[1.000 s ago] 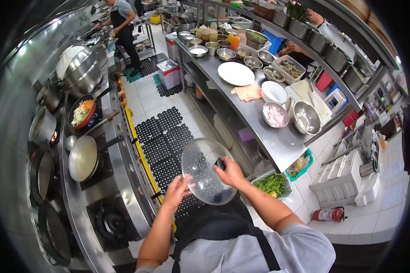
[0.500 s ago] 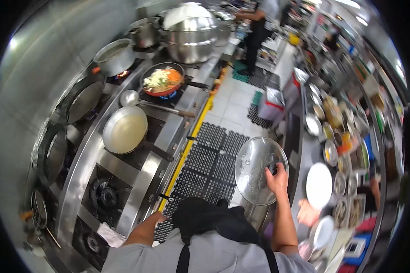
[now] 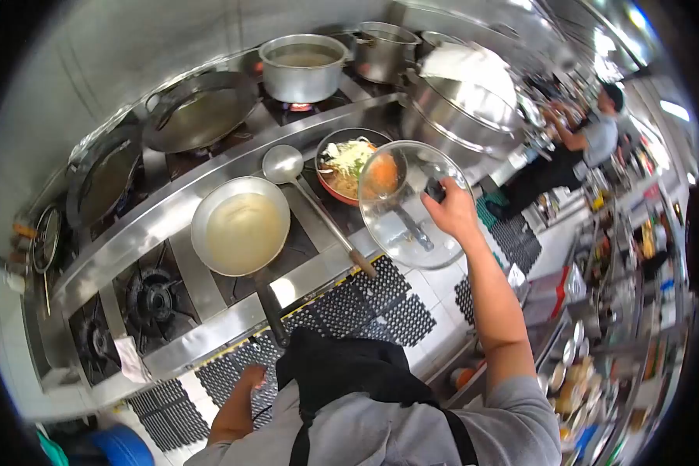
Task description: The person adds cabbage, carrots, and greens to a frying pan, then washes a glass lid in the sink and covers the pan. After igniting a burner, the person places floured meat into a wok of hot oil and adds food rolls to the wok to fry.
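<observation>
My right hand (image 3: 452, 210) is shut on the dark knob of a clear glass pan lid (image 3: 400, 241). The lid is tilted, and its left part overlaps my view of a red frying pan (image 3: 340, 191). Shredded pale, green and orange vegetables (image 3: 351, 159) lie in that pan, partly seen through the glass. Low beside my body hangs my left hand (image 3: 254, 377), over the floor mat and apart from the stove; its fingers are too small to make out. A pan of cloudy, pale liquid (image 3: 245, 229) sits left of the frying pan, and a long-handled ladle (image 3: 283, 165) lies between them.
Along the back stand a pot (image 3: 303, 74) over a flame and dark woks (image 3: 202, 116). A large steel steamer (image 3: 470, 105) is at the right. A burner (image 3: 152, 299) and a cloth (image 3: 130, 359) are at the left. Another person (image 3: 582, 147) stands farther along the line.
My right hand has carried the lid from the aisle side toward the stove, to the frying pan. My view has turned left toward the burners. My left hand stays low by my body.
</observation>
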`<state>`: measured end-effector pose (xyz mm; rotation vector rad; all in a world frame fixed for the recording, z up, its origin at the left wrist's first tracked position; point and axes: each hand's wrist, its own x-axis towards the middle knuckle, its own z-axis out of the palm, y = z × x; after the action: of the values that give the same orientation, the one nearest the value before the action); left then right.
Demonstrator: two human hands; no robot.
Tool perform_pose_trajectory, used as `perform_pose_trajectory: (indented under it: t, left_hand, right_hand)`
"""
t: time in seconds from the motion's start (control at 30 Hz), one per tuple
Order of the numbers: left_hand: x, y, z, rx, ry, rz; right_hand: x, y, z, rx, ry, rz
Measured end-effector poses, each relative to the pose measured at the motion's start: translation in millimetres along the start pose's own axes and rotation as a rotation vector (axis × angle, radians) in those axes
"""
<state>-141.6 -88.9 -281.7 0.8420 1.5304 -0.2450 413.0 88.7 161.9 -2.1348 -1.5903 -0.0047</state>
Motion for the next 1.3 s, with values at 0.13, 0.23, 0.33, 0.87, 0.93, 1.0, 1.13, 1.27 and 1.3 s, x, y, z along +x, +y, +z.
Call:
perform_pose_trajectory:
  t: [0.13, 0.23, 0.33, 0.87, 0.93, 1.0, 1.13, 1.27, 1.3]
  left_hand:
    - [-42, 56, 43, -0.360, 0.194, 0.269]
    - [-36, 43, 89, -0.898, 0.466, 0.390]
    - [-64, 27, 156, -1.033, 0.688, 0.200]
    - [-144, 125, 570, -1.545, 0.543, -0.345]
    - [-132, 119, 573, -1.547, 0.558, -0.333]
    - [-115, 104, 574, -1.746, 0.550, -0.142]
    - [-139, 143, 522, -1.541, 0.818, -0.183]
    - [-137, 140, 508, -1.539, 0.836, -0.176]
    - [-137, 145, 508, -1.541, 0.840, -0.178]
  right_hand:
    - [100, -1, 63, -0.003, -0.084, -0.174]
    - [158, -3, 112, -0.020, -0.211, -0.285]
    - [196, -8, 150, -0.039, -0.373, -0.410]
    - [215, 9, 192, 0.057, -0.558, -0.535]
    - [215, 10, 193, 0.062, -0.567, -0.562]
    - [217, 12, 188, 0.057, -0.572, -0.581]
    - [219, 8, 181, 0.021, -0.601, -0.595]
    - [226, 9, 182, 0.045, -0.590, -0.624]
    - [226, 11, 184, 0.059, -0.588, -0.636]
